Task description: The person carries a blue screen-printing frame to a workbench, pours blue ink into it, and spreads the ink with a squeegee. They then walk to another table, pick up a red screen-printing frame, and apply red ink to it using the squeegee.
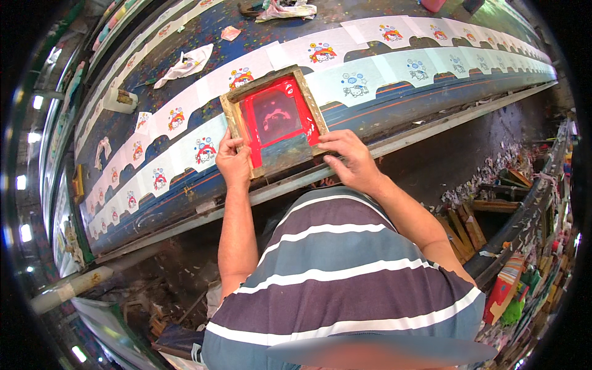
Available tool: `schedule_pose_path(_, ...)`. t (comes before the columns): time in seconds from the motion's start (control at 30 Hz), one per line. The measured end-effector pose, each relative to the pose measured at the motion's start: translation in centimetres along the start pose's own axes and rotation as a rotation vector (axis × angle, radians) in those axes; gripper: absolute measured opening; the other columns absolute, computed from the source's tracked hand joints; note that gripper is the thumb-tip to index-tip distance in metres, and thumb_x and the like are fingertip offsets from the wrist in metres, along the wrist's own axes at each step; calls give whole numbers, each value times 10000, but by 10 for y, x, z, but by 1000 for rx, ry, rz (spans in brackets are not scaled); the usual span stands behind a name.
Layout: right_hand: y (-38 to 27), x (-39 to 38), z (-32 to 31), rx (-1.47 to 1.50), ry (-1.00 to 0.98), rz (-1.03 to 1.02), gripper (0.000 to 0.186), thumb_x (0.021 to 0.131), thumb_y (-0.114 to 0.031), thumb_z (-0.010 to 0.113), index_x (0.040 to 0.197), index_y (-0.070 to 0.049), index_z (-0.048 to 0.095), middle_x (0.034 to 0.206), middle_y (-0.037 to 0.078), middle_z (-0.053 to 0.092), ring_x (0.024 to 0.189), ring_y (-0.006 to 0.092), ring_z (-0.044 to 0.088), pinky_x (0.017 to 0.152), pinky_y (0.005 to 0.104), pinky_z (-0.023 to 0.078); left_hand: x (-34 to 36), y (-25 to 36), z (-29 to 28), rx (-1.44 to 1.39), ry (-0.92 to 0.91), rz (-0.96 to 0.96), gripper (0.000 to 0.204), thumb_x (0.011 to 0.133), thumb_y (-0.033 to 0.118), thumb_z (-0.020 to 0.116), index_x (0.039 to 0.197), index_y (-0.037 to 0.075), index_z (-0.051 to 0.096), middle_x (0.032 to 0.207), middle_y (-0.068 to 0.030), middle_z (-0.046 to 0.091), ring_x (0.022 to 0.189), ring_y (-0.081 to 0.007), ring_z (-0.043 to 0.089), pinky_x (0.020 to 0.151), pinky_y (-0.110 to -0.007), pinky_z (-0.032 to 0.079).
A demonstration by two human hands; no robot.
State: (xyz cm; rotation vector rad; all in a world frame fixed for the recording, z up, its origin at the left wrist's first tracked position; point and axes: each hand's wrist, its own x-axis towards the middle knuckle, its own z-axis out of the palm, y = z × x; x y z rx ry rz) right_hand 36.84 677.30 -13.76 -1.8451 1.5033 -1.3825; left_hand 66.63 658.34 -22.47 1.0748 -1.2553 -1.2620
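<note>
A wooden-framed printing screen (279,116) lies tilted over the near row of pale fabric pieces on the long table. Red ink or coating surrounds a paler window in its mesh, where a curved design shows through. My left hand (234,161) is closed around the frame's lower left side, thumb on top. At the lower right corner, my right hand (353,159) grips the wood between fingers and thumb. Right of the screen, a fabric piece (353,86) bears a blue and black cartoon print; to its left, another piece (205,151) has red added.
Behind runs a second row of printed pieces (322,53). Crumpled rags (185,65) and a whitish cup-like container (121,100) sit on the ink-spattered table. A rail (394,137) edges the table nearest me. Wooden frames (468,225) and scraps litter the right side.
</note>
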Motion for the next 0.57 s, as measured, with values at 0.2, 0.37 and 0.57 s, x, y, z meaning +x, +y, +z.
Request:
schedule_pose_path(0.2,-18,32,25,-289,-236,-247,410,855,-161,881,1237,-66,767,1291,147,720,1283,360,677,1101,514,541,-2,-1,1,54,13,-2,277,872,-192,722,1085,-14,714,1737,-318,446,1540,-331,557,1217,-408,514)
schedule_pose_path(0.37,-16,61,39,-451,-478,-352,398,870,-153,808,1256,-66,755,1213,143,727,1175,369,700,1024,510,571,-4,47,9,235,30,-38,602,913,-108,798,1485,-5,640,1683,-242,534,1501,-318,593,1245,-427,498)
schedule_pose_path(0.57,-1,138,21,-459,-787,-106,517,824,-72,793,1338,-84,740,1289,174,753,1242,401,700,1090,499,559,-2,245,-20,87,-5,840,798,938,-104,803,1654,-26,461,1609,-227,609,1538,-402,556,1315,-537,414)
